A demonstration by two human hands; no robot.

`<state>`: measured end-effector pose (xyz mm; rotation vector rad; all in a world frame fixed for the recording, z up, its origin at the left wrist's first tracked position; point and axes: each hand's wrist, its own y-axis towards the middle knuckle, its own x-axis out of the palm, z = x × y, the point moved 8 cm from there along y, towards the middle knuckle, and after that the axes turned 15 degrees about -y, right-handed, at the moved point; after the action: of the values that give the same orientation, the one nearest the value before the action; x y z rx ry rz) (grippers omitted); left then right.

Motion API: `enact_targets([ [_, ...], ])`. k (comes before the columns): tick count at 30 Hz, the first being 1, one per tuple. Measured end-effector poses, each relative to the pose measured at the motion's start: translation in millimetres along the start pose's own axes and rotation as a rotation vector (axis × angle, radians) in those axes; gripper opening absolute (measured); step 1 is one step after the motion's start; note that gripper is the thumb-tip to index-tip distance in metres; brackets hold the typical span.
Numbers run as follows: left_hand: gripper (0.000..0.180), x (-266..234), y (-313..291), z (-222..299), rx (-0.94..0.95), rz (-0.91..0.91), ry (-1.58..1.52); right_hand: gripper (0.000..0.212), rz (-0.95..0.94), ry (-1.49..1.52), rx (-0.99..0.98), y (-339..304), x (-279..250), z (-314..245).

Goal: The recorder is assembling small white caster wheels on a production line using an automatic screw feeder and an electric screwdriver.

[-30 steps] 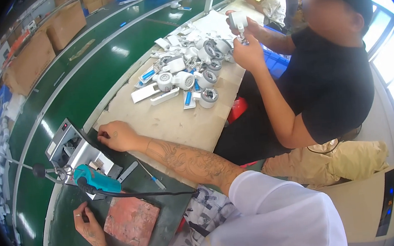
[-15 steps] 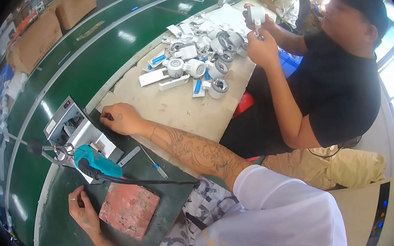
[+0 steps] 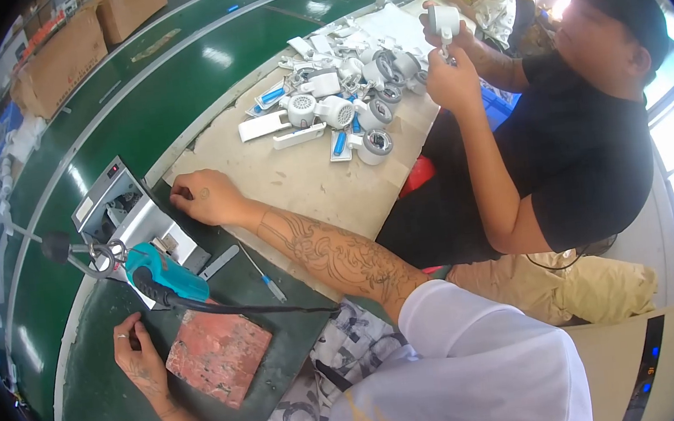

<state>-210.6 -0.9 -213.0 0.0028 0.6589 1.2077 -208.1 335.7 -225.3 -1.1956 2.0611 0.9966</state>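
Note:
My left hand (image 3: 143,364) rests on the dark green tabletop, beside a worn reddish square pad (image 3: 222,356). Its fingers are slightly bent and apart, holding nothing. On the edge of the cardboard-covered table, my right hand (image 3: 209,198) lies with curled fingers; nothing shows in them. Close to it stands a silver box-shaped machine (image 3: 166,228) with a small red display. A teal power tool (image 3: 167,271) with a black cable hangs over the front of this machine, between my two hands. A flat grey strip (image 3: 221,261) and a thin blue-handled screwdriver (image 3: 263,277) lie nearby.
White and grey round-headed parts (image 3: 336,112) are heaped on the cardboard (image 3: 284,175). A co-worker in black (image 3: 576,136) at the right holds one white part (image 3: 443,20). Beyond runs a green conveyor (image 3: 96,186), with cardboard boxes (image 3: 63,67) at the far left.
The view has shifted slightly. My hands stay in nearly the same places. The co-worker still holds the white part up.

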Motion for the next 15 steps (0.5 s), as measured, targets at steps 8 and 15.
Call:
enact_targets([
  [8, 0.015, 1.7, -0.9, 1.2, -0.002, 0.004, -0.018, 0.022, -0.001, 0.006, 0.001, -0.7, 2.4, 1.6],
  [15, 0.014, 1.6, 1.0, 1.3, 0.0, 0.01, -0.013, 0.021, 0.001, 0.002, 0.005, -0.3, -1.9, 0.3],
])
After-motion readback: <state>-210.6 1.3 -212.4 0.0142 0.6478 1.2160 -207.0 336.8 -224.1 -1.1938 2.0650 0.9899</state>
